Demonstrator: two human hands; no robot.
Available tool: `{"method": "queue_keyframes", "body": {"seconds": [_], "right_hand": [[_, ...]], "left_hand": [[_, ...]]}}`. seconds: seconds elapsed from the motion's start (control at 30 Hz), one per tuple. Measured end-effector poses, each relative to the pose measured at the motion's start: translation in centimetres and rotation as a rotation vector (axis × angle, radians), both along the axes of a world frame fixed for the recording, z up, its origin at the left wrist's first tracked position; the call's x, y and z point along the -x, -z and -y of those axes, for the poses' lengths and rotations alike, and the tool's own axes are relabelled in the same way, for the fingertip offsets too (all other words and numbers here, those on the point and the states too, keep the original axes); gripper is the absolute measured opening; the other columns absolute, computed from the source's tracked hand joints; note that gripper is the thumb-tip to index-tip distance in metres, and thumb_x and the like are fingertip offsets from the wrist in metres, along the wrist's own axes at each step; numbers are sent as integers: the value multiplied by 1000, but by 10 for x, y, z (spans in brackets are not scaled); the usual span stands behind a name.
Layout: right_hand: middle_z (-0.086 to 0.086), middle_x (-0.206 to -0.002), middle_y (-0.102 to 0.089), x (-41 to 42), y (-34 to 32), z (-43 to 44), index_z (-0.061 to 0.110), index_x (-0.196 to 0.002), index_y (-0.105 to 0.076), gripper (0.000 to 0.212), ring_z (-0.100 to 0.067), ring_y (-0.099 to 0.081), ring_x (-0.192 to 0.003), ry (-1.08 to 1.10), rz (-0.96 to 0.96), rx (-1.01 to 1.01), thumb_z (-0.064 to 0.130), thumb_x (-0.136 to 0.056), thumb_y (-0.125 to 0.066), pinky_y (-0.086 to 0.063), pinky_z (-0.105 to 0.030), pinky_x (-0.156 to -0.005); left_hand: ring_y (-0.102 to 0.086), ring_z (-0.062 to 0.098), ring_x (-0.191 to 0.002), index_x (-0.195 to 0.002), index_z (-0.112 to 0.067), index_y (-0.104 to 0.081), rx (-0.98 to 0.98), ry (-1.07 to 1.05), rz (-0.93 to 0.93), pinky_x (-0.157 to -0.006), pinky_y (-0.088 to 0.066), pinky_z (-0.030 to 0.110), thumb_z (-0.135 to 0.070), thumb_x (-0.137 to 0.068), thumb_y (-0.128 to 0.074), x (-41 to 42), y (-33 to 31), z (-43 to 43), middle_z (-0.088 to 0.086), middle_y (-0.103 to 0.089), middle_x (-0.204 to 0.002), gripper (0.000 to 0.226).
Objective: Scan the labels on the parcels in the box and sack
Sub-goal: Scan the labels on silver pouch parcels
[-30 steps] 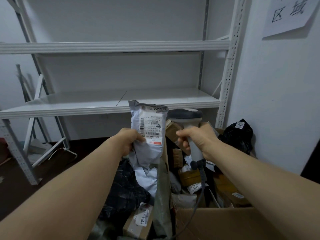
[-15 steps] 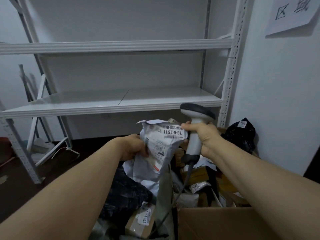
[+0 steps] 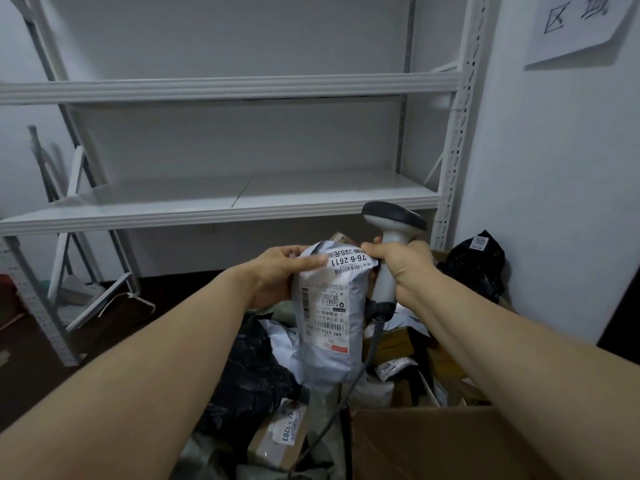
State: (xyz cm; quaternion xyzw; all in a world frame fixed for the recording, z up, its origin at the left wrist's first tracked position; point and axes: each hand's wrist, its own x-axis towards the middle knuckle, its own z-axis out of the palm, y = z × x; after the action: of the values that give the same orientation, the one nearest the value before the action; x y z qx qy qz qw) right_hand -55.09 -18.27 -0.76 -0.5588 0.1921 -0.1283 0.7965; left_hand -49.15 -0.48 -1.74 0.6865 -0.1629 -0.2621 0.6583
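Now, left hand point(image 3: 273, 271): I grip the top of the parcel point(image 3: 329, 317).
Right hand point(image 3: 405, 268): I hold the scanner point(image 3: 394, 220) beside it.

The grey parcel point(image 3: 329, 341) bears 76-6-2611, the black bag point(image 3: 474, 271) a 2023 sticker, the wall sign point(image 3: 581, 26) 区域.

Single head-worn wide-angle view, facing forward and tilted down along both forearms. The left hand point(image 3: 277, 273), gripping a parcel point(image 3: 329, 317), and the right hand point(image 3: 405, 266), gripping a scanner point(image 3: 394, 220), sit mid-frame, close to the lens. The near wall of the box point(image 3: 433, 441) lies nearest, lower right; the shelving rack point(image 3: 221, 207) stands beyond, facing the camera.
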Motion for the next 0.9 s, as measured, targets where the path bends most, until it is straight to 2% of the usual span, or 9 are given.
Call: {"method": "queue_keyframes", "body": {"seconds": [0.07, 0.1, 0.17, 0.27, 0.37, 0.5, 0.6, 0.7, 0.9], "right_hand": [[-3, -49, -59, 3, 1, 3, 15, -68, -50, 28, -13, -56, -39, -20, -5, -4, -1, -85, -66, -47, -22, -43], [-4, -51, -61, 5, 1, 4, 13, -70, -52, 25, -13, -57, -39, -17, -7, 19, 0, -84, -67, -47, -21, -41], [-10, -61, -63, 7, 2, 6, 5, -79, -60, 13, -15, -58, -44, 17, -10, 174, 5, -81, -72, -47, -22, -39], [-11, -62, -61, 16, 4, 13, 1, -83, -65, 13, -13, -55, -42, -77, -15, 379, 12, -83, -73, -45, -21, -41], [-12, -61, -60, 28, 3, 13, 5, -83, -64, 13, -17, -56, -46, -289, -47, 454, 15, -83, -72, -45, -23, -43], [-7, -56, -58, 36, 4, 8, 4, -89, -63, 19, -16, -53, -46, -366, -93, 543, 15, -79, -76, -46, -23, -43], [-7, -57, -57, 37, 3, 5, 2, -95, -63, 25, -15, -49, -42, -367, -107, 603, 11, -76, -77, -42, -23, -41], [-10, -57, -57, 38, 3, 4, -2, -91, -63, 20, -16, -47, -41, -355, -107, 687, 6, -77, -74, -39, -24, -41], [-5, -48, -54, 37, 2, 8, 1, -74, -64, 9, -14, -45, -38, -322, -94, 737, 3, -78, -72, -39, -22, -41]], "left_hand": [[-68, 29, -96, -107, -5, -65, -32, 17, -3, -86, -55, 44, -8, -61, -81, 1, 0, -1, 15, -71, -103, 49], [-69, 29, -92, -105, -3, -65, -31, -21, 1, -84, -56, 42, -6, -60, -80, 1, 0, 0, 15, -72, -99, 47], [-70, 25, -80, -92, -5, -67, -21, -164, 14, -76, -58, 38, -6, -66, -79, 0, -1, 1, 12, -74, -88, 29], [-68, 24, -73, -79, -10, -66, -47, -408, 78, -74, -57, 37, -8, -75, -78, -7, -3, -2, 10, -71, -81, 13], [-64, 20, -62, -73, -10, -63, -38, -545, 152, -57, -53, 27, -11, -77, -78, -10, -4, -3, 8, -68, -74, 16], [-59, 17, -56, -68, -12, -57, -4, -651, 167, -46, -49, 21, -9, -81, -75, -9, -3, 0, 5, -64, -69, 22], [-59, 17, -57, -67, -12, -56, 0, -666, 151, -53, -50, 24, -9, -81, -74, -9, -3, -1, 6, -64, -70, 23], [-60, 20, -59, -68, -12, -56, -4, -664, 138, -65, -53, 31, -10, -81, -75, -10, -2, -4, 7, -65, -71, 22], [-61, 23, -66, -70, -12, -57, -22, -662, 127, -77, -54, 38, -10, -82, -74, -10, -2, -7, 8, -66, -73, 20]]}}
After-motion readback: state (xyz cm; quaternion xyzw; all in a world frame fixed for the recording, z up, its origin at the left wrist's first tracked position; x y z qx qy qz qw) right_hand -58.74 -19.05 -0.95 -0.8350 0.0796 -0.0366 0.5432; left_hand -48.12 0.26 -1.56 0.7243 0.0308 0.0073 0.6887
